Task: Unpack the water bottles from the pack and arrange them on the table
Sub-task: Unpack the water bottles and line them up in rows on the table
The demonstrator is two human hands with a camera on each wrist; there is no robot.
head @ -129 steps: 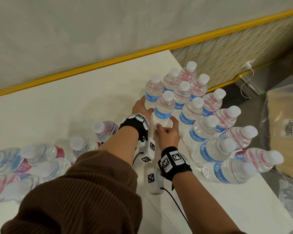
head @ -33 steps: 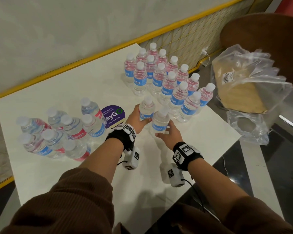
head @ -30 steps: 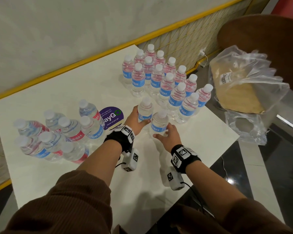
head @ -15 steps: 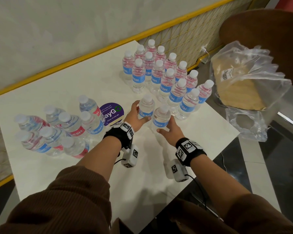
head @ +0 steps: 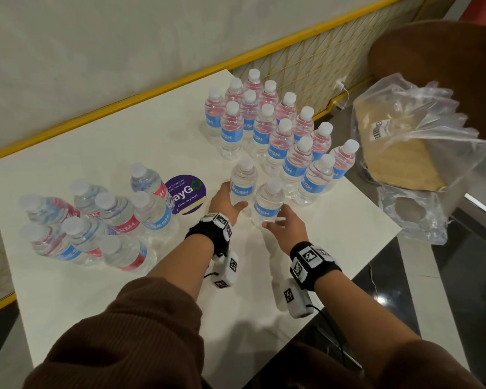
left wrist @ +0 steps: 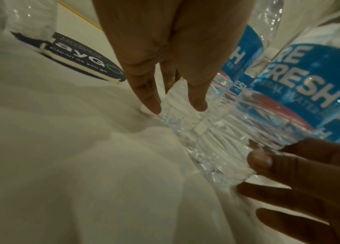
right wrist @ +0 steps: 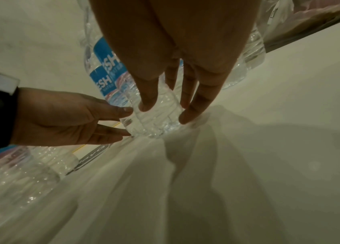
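Both your hands have loosened: left grip (head: 227, 202) and right grip (head: 286, 228) now rest straight-fingered against two upright bottles (head: 243, 182) at center frame on the tabletop (head: 96, 290).

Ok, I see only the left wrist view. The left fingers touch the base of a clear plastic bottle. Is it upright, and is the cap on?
Observer: Yes. The clear plastic bottle with the blue label stands upright with its white cap on, and the left hand touches its lower part.
Operator: Where is the arranged group?
Observer: A block of upright capped bottles stands just beyond it, toward the far right corner of the white table.
Operator: Are other bottles waiting?
Observer: A cluster of bottles stands at the table's left, beside the round purple sticker.
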